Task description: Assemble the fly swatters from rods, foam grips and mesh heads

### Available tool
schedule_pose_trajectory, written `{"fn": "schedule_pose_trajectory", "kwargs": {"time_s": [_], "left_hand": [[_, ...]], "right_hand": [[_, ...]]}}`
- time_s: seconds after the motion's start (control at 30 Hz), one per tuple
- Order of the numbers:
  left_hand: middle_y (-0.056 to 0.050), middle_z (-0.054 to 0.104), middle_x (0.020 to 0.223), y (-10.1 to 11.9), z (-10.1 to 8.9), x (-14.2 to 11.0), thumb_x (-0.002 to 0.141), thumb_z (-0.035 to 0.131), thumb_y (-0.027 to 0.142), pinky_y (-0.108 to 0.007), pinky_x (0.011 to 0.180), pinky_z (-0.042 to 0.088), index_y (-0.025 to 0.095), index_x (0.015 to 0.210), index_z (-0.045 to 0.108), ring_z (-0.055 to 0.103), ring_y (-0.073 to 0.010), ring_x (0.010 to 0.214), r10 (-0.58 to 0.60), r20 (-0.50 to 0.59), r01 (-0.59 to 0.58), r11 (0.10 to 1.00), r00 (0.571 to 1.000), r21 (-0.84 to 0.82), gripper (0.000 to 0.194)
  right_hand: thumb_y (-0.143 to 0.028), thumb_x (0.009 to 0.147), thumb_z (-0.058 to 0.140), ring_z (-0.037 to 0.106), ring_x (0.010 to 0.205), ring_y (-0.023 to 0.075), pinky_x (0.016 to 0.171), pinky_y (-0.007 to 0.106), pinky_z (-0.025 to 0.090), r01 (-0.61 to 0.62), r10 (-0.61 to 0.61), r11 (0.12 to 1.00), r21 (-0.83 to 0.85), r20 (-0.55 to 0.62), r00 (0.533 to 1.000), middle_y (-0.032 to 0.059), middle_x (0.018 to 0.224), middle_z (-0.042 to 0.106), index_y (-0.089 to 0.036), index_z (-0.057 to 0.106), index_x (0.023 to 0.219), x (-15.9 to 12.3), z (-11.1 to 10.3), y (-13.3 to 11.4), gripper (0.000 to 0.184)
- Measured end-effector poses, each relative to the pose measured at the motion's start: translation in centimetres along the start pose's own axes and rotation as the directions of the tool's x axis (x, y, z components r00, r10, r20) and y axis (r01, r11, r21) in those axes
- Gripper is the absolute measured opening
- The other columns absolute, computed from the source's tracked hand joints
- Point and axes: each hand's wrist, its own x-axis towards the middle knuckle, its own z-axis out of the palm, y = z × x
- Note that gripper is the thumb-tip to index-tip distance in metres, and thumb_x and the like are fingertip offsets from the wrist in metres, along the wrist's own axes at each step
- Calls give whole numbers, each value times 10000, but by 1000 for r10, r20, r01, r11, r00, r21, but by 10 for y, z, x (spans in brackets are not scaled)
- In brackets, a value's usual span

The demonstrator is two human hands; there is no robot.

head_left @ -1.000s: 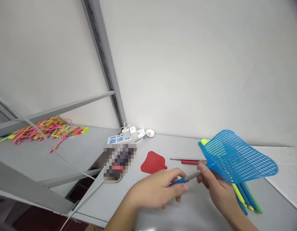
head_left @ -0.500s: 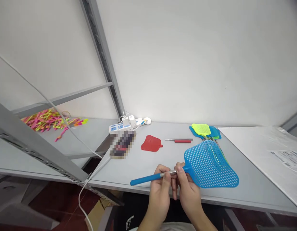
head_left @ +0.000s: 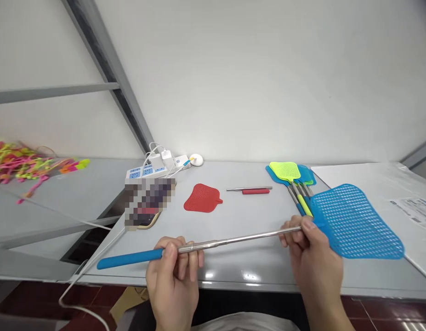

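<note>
A blue fly swatter (head_left: 357, 223) with a telescopic metal rod is held across my front, above the table's near edge. My left hand (head_left: 174, 276) is closed round the rod where it meets the blue grip. Near the swatter head, my right hand (head_left: 312, 257) pinches the rod's other end. Between the hands the thin steel rod is drawn out long. Beyond it lie a loose red swatter head (head_left: 203, 198), a thin metal rod (head_left: 249, 188) and a red handle grip (head_left: 256, 191). Several swatters with yellow-green and blue heads (head_left: 285, 171) are stacked at the back right.
A power strip (head_left: 147, 171) with white chargers and a blurred phone (head_left: 152, 202) lie at the left. White cables run down there. A grey shelf post (head_left: 112, 78) rises behind. Colourful stringy pieces (head_left: 23, 168) are piled far left. A white wrapped board (head_left: 378, 184) lies right.
My hands have moved apart, the left one leftward and the right one rightward, and the swatter's rod has been pulled out much longer. The view has shifted slightly.
</note>
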Motion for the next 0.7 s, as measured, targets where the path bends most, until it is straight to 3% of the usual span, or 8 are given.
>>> {"fn": "schedule_pose_trajectory", "kwargs": {"time_s": [0.2, 0.37, 0.5, 0.57, 0.7], "left_hand": [[77, 303, 476, -8, 16, 9, 942, 550, 379, -225, 473, 397, 185, 710, 548, 318, -64, 394, 29, -104, -35, 998, 994, -57, 303], [71, 276, 495, 2, 13, 20, 960, 524, 367, -219, 485, 384, 183, 657, 478, 283, -68, 417, -20, -204, 7, 998, 979, -64, 357], [74, 273, 503, 7, 13, 26, 940, 543, 344, -222, 466, 364, 195, 657, 437, 260, -77, 429, -96, -223, 76, 992, 970, -97, 338], [71, 283, 502, 4, 15, 25, 942, 533, 350, -226, 448, 348, 201, 647, 412, 257, -86, 431, -157, -207, 134, 983, 966, -122, 352], [60, 286, 480, -8, 16, 12, 964, 483, 382, -241, 471, 362, 202, 610, 399, 277, -101, 443, -206, -135, 195, 976, 969, -93, 406]], "right_hand": [[-320, 831, 646, 414, 538, 111, 499, 262, 362, -5, 5, 998, -67, -5, 1000, -45, 579, 367, -198, 452, 576, 0, -5, 0, 343], [-262, 830, 607, 372, 519, 103, 498, 257, 361, -8, 8, 1000, -5, -134, 991, -51, 563, 309, -201, 402, 557, 10, -10, -7, 347], [-274, 856, 589, 305, 477, 88, 472, 247, 346, -48, 57, 998, 51, -200, 978, -59, 550, 295, -200, 378, 562, 13, -3, -3, 369], [-305, 885, 575, 278, 463, 83, 467, 249, 341, -55, 65, 996, 67, -170, 983, -64, 553, 298, -201, 397, 580, 10, 2, 4, 368], [-341, 895, 629, 341, 504, 96, 503, 260, 352, -83, 84, 996, -42, 10, 996, -60, 571, 333, -204, 452, 608, -6, 4, 21, 365]]}}
